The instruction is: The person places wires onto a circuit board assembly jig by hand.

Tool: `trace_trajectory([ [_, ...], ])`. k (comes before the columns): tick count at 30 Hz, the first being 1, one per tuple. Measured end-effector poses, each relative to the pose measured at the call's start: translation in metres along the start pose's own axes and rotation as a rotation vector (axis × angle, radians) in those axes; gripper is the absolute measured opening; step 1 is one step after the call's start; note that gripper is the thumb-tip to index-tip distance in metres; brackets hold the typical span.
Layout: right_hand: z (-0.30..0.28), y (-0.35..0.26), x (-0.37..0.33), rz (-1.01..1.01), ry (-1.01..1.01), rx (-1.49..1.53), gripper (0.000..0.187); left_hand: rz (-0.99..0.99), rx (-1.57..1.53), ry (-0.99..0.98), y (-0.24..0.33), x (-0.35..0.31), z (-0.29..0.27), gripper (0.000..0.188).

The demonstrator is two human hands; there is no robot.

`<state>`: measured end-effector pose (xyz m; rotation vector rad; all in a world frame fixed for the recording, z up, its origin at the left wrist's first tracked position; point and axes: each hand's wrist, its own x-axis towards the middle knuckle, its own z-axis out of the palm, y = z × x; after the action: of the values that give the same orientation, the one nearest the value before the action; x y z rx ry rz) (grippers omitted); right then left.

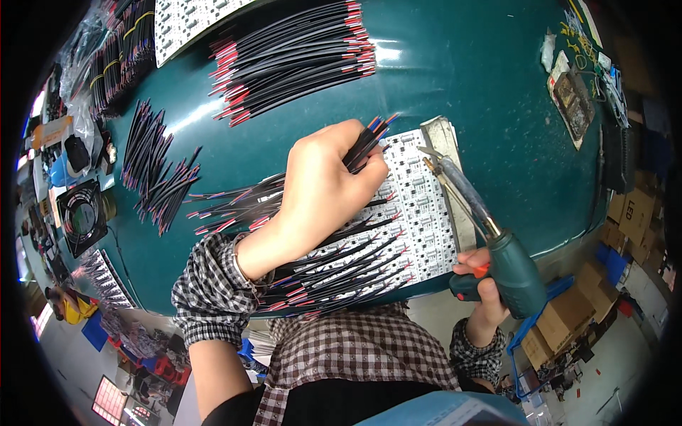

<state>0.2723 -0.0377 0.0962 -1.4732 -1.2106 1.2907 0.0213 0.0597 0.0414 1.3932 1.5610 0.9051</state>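
A person's left hand (328, 181) is over the middle of a dark green worktop (508, 85), its forearm rising from the lower left in a black-and-white checked sleeve (213, 287). The wrist angles up and to the right, the back of the hand faces the viewer, and the fingers are curled closed around a bunch of thin black wires (364, 145). Red and blue ends poke out past the fist toward the upper right.

The right hand (486, 287) is lower and farther right, by the near edge of the worktop. Its fingers and thumb wrap the handle of a dark green soldering gun (517, 273), whose long metal barrel slants up and left. The tip is just right of the held wire ends, above the right side of a white circuit board panel (419, 184); whether it touches anything cannot be told.

The panel lies partly under and to the right of the left hand, with a metal bar (455, 192) along its right edge. More black wires (348, 266) fan across its near left part, below the fist. Beyond the hand lies a broad, neat stack of red-ended black wires (291, 64); a looser heap of wires (153, 167) lies to the left.
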Motion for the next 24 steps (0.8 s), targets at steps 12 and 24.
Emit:
trace_trajectory([
  [12, -0.004, 0.015, -0.003, 0.067, -0.056, -0.031, 0.057, -0.007, 0.005, -0.02, -0.001, 0.0, 0.001, 0.01],
  [24, -0.007, 0.021, -0.003, 0.045, -0.109, -0.151, 0.064, 0.068, 0.061, 0.024, -0.004, -0.001, 0.004, 0.011],
])
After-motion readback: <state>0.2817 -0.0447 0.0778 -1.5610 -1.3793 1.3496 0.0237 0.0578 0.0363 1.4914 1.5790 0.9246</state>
